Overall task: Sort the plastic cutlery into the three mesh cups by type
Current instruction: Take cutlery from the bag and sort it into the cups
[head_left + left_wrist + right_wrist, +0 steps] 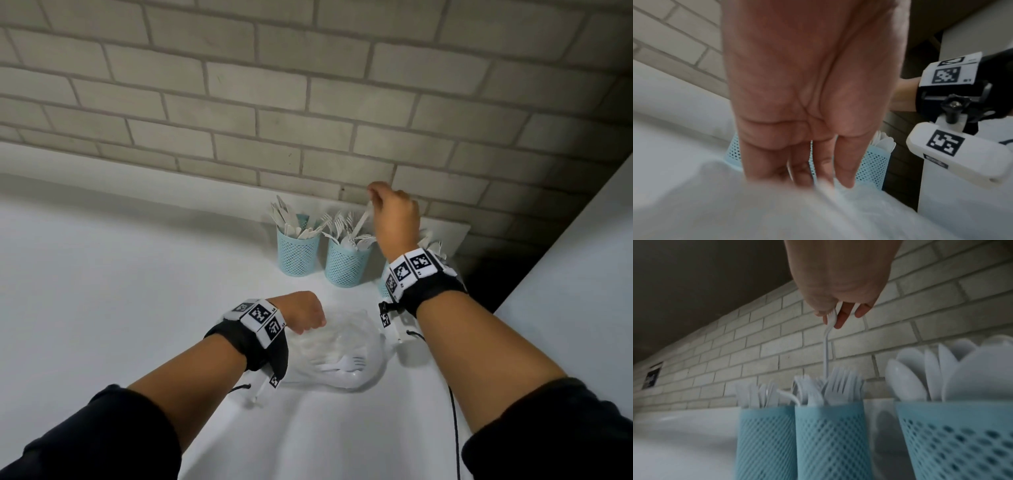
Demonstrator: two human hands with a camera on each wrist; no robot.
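Three blue mesh cups stand by the brick wall: the knife cup on the left, the fork cup in the middle, and the spoon cup on the right, mostly hidden by my right wrist in the head view. My right hand pinches a white fork by its tines, handle down among the forks in the middle cup. Nearer me, my left hand grips the edge of a clear plastic bag holding more white cutlery.
The cups stand on a white counter. A white panel leans on the brick wall behind them. A tall white surface closes off the right side. A black cable hangs from my right wrist.
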